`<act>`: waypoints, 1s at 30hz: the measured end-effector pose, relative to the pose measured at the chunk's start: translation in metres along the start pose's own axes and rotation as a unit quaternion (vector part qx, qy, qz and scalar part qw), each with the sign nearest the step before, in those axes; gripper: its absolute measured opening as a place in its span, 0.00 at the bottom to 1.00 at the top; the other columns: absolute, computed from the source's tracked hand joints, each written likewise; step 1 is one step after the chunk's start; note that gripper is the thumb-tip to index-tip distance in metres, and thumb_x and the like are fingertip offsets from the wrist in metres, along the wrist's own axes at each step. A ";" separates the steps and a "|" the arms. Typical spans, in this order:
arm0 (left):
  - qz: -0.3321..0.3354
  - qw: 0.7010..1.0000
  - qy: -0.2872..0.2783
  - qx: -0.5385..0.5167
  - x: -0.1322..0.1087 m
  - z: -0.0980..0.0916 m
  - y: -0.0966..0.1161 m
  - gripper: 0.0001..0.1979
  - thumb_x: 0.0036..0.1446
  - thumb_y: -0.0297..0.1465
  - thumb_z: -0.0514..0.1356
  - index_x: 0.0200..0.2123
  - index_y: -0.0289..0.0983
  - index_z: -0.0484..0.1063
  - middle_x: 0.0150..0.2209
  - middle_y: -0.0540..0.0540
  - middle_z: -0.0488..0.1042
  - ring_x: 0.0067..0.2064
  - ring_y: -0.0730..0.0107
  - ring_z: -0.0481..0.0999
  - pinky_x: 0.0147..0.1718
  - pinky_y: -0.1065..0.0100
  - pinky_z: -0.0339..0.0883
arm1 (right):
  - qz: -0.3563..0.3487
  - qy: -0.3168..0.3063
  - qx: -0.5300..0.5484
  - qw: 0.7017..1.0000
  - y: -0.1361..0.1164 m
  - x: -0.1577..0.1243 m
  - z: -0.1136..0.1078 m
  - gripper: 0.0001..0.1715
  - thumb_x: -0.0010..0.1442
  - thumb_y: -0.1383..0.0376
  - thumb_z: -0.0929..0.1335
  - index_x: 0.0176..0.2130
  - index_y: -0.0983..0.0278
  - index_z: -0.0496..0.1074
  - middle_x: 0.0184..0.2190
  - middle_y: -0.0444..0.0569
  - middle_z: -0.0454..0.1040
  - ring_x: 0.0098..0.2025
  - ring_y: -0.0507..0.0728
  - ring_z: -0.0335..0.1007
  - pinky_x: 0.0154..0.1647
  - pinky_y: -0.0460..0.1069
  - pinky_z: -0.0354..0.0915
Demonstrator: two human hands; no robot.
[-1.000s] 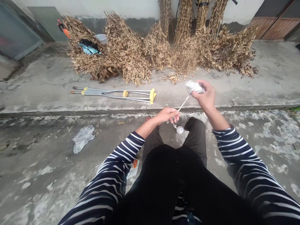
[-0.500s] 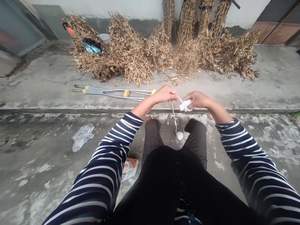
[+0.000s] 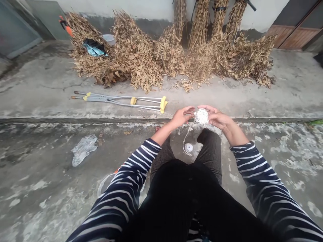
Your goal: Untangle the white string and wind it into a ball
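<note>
A ball of white cord (image 3: 201,116) is up in front of me, above the step's edge. My right hand (image 3: 217,117) grips it from the right, fingers over the top and thumb on the near side. At the ball's left side is my left hand (image 3: 183,116), its fingers apart and curved; whether the fingertips touch the ball I cannot tell. Below, on the ground between my feet, lies a smaller white roll (image 3: 188,147). A loose length of white cord (image 3: 186,137) trails beside it up toward my hands.
A pair of crutches (image 3: 121,101) with yellow pads lies on the concrete step (image 3: 45,102). Dried plant bundles (image 3: 143,57) lean along the wall, with a blue and black cloth (image 3: 94,48) on them. A crumpled clear plastic bag (image 3: 84,149) is on the ground at left.
My left hand has let go of the strand and come down beside the ball. The ball has turned in my right hand. The roll on the ground has shifted slightly, and the cord hangs slacker.
</note>
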State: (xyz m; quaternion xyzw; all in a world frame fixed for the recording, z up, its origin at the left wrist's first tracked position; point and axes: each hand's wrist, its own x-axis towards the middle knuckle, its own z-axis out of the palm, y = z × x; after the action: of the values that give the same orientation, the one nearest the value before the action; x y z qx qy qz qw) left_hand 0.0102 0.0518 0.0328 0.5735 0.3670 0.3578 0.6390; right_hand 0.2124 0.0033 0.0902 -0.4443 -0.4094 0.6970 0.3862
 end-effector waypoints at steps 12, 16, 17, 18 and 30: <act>-0.016 0.994 -0.027 0.104 -0.017 0.015 -0.013 0.09 0.62 0.25 0.56 0.32 0.33 0.75 0.24 0.51 0.75 0.19 0.78 0.65 0.24 0.75 0.61 | -0.051 0.168 -0.070 0.982 -0.010 -0.019 0.034 0.25 0.33 0.71 0.74 0.37 0.63 0.78 0.29 0.45 0.78 0.28 0.53 0.70 0.25 0.46 0.66; 0.007 0.975 -0.012 0.221 -0.025 0.017 -0.017 0.14 0.61 0.23 0.55 0.24 0.35 0.71 0.25 0.49 0.77 0.25 0.74 0.70 0.31 0.73 0.65 | -0.056 0.126 -0.010 0.990 0.006 -0.011 0.038 0.21 0.35 0.65 0.74 0.35 0.61 0.76 0.29 0.48 0.78 0.31 0.57 0.72 0.30 0.51 0.71; 0.015 0.969 -0.007 0.246 -0.026 0.019 -0.017 0.15 0.61 0.23 0.55 0.22 0.35 0.71 0.24 0.48 0.76 0.27 0.72 0.72 0.34 0.72 0.65 | -0.061 0.117 -0.004 0.991 0.010 -0.008 0.040 0.21 0.36 0.64 0.74 0.35 0.60 0.75 0.29 0.48 0.78 0.31 0.58 0.72 0.31 0.52 0.72; 0.022 0.963 -0.002 0.268 -0.027 0.022 -0.017 0.16 0.61 0.23 0.54 0.21 0.36 0.70 0.24 0.47 0.76 0.28 0.70 0.73 0.35 0.71 0.66 | -0.068 0.115 -0.002 0.991 0.015 -0.006 0.042 0.21 0.37 0.62 0.74 0.36 0.60 0.75 0.29 0.48 0.78 0.32 0.58 0.72 0.31 0.53 0.72; 0.014 0.927 -0.083 0.366 -0.074 0.002 0.004 0.10 0.61 0.29 0.55 0.34 0.36 0.77 0.23 0.50 0.74 0.25 0.71 0.68 0.29 0.70 0.56 | -0.308 0.313 -0.497 0.748 0.038 0.001 0.013 0.24 0.54 0.68 0.67 0.51 0.59 0.76 0.52 0.57 0.75 0.55 0.67 0.70 0.57 0.61 0.68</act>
State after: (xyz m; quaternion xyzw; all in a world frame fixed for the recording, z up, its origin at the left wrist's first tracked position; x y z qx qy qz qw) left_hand -0.0235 -0.0136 0.0410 0.8004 0.4101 0.1581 0.4077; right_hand 0.1928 -0.0123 0.0590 -0.6168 -0.6687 0.0601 0.4110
